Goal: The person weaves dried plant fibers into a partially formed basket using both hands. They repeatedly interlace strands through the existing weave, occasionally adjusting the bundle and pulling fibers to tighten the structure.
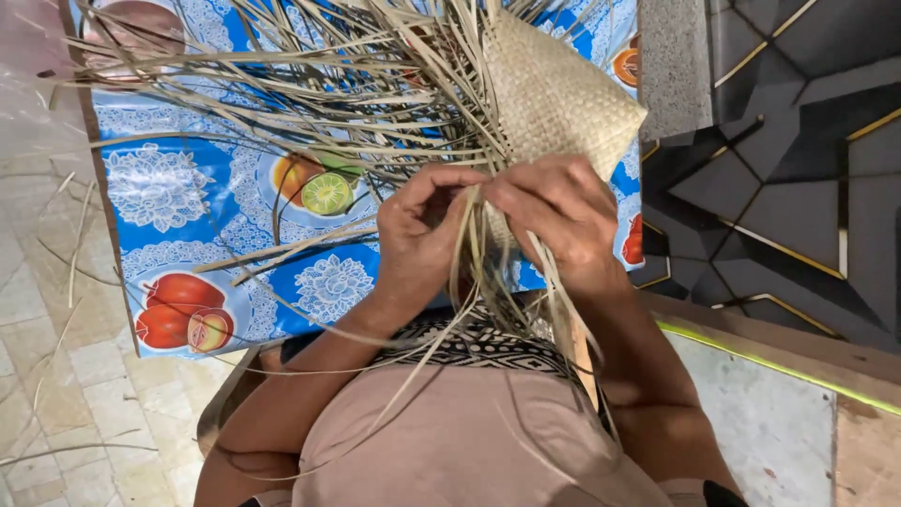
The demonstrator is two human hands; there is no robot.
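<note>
The woven mat piece point(563, 94) is lying over the near right part of the blue fruit-printed cloth point(188, 197), its finished corner pointing toward the cloth's right edge, while its unwoven ends are reaching down to the person's lap. Both hands are working at that loose edge. The left hand point(418, 235) is curling closed, pinching a few pale strips point(465, 253) between thumb and fingers; the right hand point(563, 211) is closing on neighbouring strips just beside it, the two hands almost touching. They seem to be holding the strips taut and apart so that one can be crossed over another at the edge of the weave.

The loose strands point(282, 94) are fanning out leftward across the cloth, probably kept spread so each stays reachable. More stray strips are lying on the tiled floor point(56, 376) by the cloth's left edge. No bowl, basket or other container is showing anywhere; the fruit shapes are only printed on the cloth.
</note>
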